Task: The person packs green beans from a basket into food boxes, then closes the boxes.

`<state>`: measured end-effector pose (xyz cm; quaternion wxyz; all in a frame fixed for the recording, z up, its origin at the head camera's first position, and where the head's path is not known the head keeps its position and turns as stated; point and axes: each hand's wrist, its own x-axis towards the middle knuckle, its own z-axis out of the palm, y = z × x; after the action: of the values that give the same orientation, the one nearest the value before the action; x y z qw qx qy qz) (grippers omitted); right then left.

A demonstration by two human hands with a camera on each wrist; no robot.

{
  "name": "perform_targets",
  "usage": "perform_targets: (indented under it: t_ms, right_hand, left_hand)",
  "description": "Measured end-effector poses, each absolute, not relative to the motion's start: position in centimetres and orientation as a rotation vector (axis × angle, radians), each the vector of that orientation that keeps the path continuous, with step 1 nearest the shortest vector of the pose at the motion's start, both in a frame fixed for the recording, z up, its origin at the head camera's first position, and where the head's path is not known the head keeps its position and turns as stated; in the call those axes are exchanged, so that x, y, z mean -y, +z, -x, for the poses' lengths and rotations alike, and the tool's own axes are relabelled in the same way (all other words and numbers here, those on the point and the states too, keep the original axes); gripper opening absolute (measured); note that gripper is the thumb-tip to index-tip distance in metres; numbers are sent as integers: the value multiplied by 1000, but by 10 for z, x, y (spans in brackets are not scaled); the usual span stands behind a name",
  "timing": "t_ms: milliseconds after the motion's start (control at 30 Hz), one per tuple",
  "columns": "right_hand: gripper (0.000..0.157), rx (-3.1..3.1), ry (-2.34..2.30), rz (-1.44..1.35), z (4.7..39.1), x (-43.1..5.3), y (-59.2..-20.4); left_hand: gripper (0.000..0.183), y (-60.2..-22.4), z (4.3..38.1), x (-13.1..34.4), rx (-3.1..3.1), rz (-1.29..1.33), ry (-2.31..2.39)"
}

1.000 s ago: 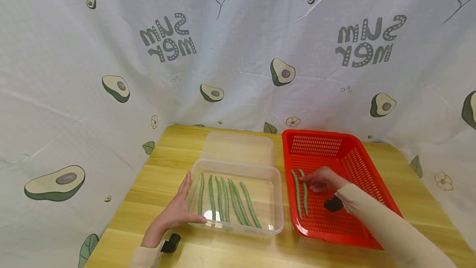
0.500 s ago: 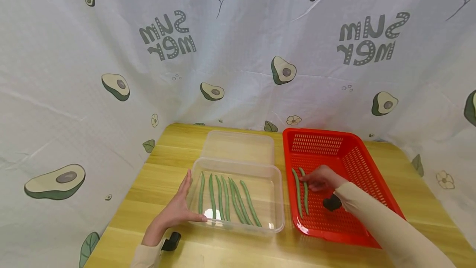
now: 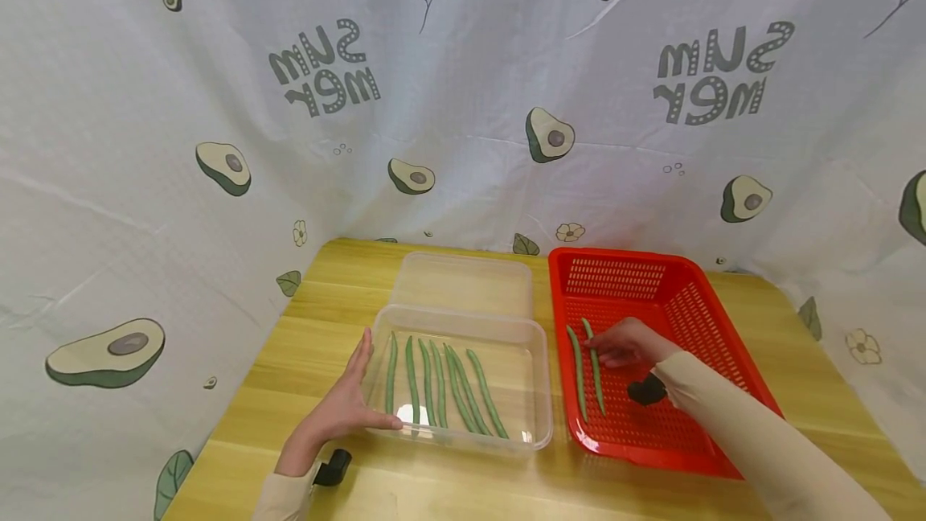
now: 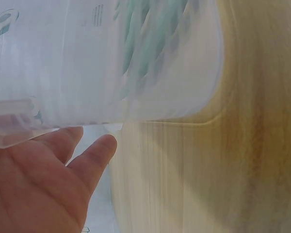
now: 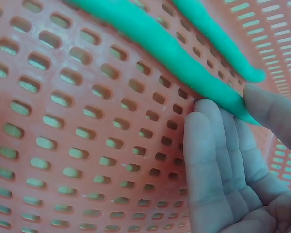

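In the head view, my left hand point(image 3: 343, 411) is at the near left corner of a clear plastic container point(image 3: 463, 324). Its thumb lies along the front rim while the straight, spread fingers touch the left side; the left wrist view shows this hand point(image 4: 43, 182) beside the wall. Several green beans point(image 3: 440, 384) lie lengthwise in the container. Inside the red basket point(image 3: 615, 284), my right hand point(image 3: 626, 342) pinches the upper part of a green bean point(image 3: 596, 376) between thumb and fingers. Another bean point(image 3: 579, 372) lies just left of it.
A second clear plastic piece, flat like a lid point(image 3: 463, 284), lies behind the container. The basket's perforated floor point(image 5: 63, 121) and raised walls surround my right hand. A patterned white cloth point(image 3: 463, 103) hangs behind the wooden table point(image 3: 311, 304).
The pinched green bean has shifted slightly, its lower end swinging right and away from the other bean. My right hand has moved very little, and the left hand stays in place.
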<state>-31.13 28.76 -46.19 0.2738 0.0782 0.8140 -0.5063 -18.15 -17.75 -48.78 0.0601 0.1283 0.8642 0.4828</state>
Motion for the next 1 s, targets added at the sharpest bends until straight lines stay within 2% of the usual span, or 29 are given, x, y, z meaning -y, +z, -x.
perform_targets:
  t_ms: [367,1000]
  right_hand:
    - [36,-2131,-1512,-9,303,-300,-451]
    - [32,-2129,-1487,-282,330,-296,-424]
  left_hand:
    - [143,-488,181,179,-2632,-374,1450]
    - [144,-487,181,178,-2628,-354,1437]
